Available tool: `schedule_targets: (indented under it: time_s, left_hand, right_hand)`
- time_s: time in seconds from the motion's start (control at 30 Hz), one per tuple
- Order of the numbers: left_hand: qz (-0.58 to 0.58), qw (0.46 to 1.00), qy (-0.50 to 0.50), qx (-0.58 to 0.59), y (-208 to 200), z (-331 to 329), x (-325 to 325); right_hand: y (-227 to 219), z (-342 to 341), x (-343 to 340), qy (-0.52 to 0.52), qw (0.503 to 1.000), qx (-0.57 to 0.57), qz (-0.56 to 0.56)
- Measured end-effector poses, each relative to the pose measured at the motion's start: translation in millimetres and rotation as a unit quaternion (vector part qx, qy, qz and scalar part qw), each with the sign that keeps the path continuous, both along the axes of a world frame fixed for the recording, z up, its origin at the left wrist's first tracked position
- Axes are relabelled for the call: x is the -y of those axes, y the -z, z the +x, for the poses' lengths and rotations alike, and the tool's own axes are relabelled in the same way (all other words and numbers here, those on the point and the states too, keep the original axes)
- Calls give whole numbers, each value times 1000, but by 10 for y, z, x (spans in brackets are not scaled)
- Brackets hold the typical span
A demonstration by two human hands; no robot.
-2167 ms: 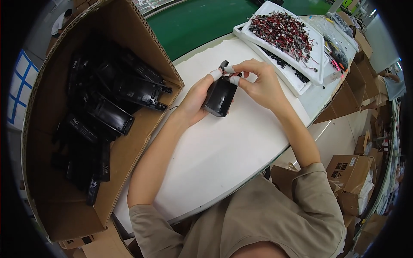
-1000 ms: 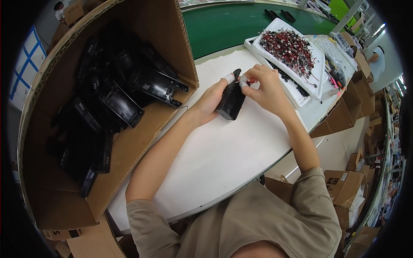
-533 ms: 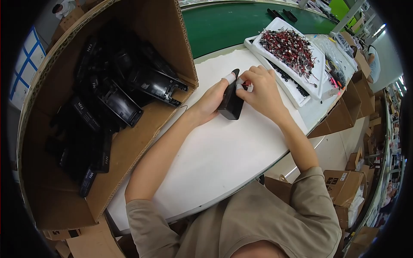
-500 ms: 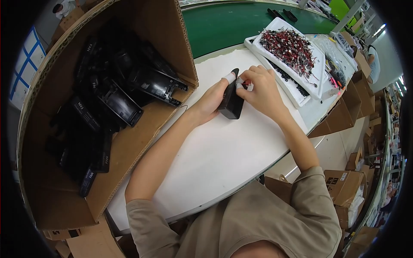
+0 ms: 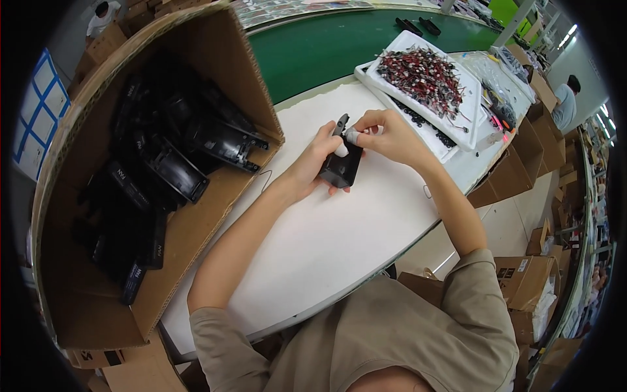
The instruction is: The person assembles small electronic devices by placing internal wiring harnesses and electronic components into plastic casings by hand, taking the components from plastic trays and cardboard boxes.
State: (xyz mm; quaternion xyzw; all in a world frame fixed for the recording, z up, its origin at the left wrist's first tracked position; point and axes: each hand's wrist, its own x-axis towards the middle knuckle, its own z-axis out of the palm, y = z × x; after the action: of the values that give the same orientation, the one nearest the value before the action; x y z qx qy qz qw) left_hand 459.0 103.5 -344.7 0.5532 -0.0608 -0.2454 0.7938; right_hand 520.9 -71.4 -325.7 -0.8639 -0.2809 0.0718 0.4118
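Note:
A black plastic housing (image 5: 341, 171) is held over the white-covered table by my left hand (image 5: 312, 162). My left thumb, in a white finger cover, presses along its side, and fingertips show beneath its near end. At the far end of the housing my right hand (image 5: 392, 138) is closed in a pinch, with white covers on its fingertips. Whatever lies between those fingers is too small and hidden to name. To the left, a large open cardboard box (image 5: 98, 72) holds several similar black housings (image 5: 173, 163).
At the back right, a white foam tray (image 5: 471, 98) heaped with small red-and-black wired parts (image 5: 421, 78) rests on another foam tray (image 5: 446, 151) of black parts. Beyond runs a green belt (image 5: 307, 55) carrying two black pieces. Cardboard boxes (image 5: 522, 281) stand at the right; a person (image 5: 565, 104) is farther off.
The housing has tilted and turned in my left hand, whose thumb now lies across its side. My right hand has shifted slightly left at its far end; the red wires seen there before are hidden.

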Motion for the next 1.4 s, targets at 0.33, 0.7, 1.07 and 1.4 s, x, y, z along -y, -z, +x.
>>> schedule_targets:
  time_s: [0.33, 0.7, 1.07, 1.4]
  left_hand:
    - [51, 953, -299, -22, -84, 939, 392]
    - [275, 775, -569, -4, 421, 2747, -52]
    - [174, 788, -591, 2, 108, 2550, 182]
    - [413, 755, -194, 471, -528, 312, 721]
  right_hand:
    - [-25, 130, 495, 132, 932, 325, 89]
    - [413, -17, 482, -89, 961, 236, 116]
    - [328, 17, 580, -101, 968, 205, 108]
    - [217, 36, 512, -84, 965, 202, 143]
